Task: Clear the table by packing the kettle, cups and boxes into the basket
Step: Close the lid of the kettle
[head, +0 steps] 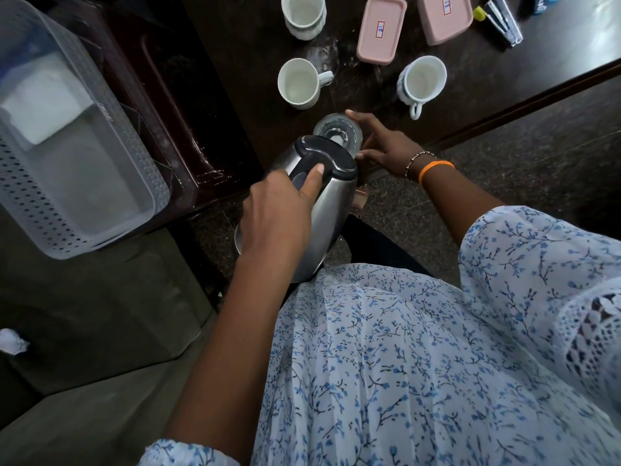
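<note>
Left grip [275,210] on kettle [322,210] (tilted)

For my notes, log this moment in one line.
left hand grips kettle | right hand on kettle base | basket holds no cups

Left hand [279,213] gripping the handle of a tilted stainless-steel kettle with black lid [322,196]. Right hand [383,146] touching a round kettle base [336,132] on the dark surface [235,62]. Three white cups [299,84] and two pink lidded boxes [381,28] sitting beyond. White perforated plastic basket [67,129] sitting left.
</note>
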### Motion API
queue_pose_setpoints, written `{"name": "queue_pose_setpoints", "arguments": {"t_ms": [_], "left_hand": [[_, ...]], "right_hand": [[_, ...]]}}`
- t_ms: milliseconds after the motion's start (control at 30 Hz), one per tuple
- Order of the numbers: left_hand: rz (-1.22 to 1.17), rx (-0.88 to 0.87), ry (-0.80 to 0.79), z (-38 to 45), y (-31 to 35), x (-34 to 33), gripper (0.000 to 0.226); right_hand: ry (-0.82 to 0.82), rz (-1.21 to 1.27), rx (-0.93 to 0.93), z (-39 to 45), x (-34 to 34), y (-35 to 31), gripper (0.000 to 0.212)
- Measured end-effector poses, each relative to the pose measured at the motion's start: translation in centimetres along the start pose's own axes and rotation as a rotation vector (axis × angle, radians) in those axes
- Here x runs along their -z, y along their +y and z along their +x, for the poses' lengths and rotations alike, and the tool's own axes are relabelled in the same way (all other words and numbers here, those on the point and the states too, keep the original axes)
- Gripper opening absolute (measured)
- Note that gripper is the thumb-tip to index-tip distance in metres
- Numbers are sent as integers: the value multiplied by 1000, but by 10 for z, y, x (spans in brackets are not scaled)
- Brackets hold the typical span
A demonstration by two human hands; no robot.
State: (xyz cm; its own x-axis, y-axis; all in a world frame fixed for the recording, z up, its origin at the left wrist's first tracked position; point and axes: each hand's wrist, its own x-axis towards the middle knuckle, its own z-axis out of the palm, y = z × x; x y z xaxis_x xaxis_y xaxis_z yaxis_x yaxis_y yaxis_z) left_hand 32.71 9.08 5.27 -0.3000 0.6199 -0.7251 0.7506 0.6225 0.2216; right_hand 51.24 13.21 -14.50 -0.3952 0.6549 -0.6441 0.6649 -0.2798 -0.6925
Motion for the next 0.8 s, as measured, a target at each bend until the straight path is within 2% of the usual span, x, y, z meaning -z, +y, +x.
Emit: {"name": "queue_pose_setpoints", "arguments": {"t_ms": [800], "left_hand": [[1, -54, 48, 8, -5, -1, 59]], "right_hand": [[8, 4, 4, 1, 0, 0, 73]]}}
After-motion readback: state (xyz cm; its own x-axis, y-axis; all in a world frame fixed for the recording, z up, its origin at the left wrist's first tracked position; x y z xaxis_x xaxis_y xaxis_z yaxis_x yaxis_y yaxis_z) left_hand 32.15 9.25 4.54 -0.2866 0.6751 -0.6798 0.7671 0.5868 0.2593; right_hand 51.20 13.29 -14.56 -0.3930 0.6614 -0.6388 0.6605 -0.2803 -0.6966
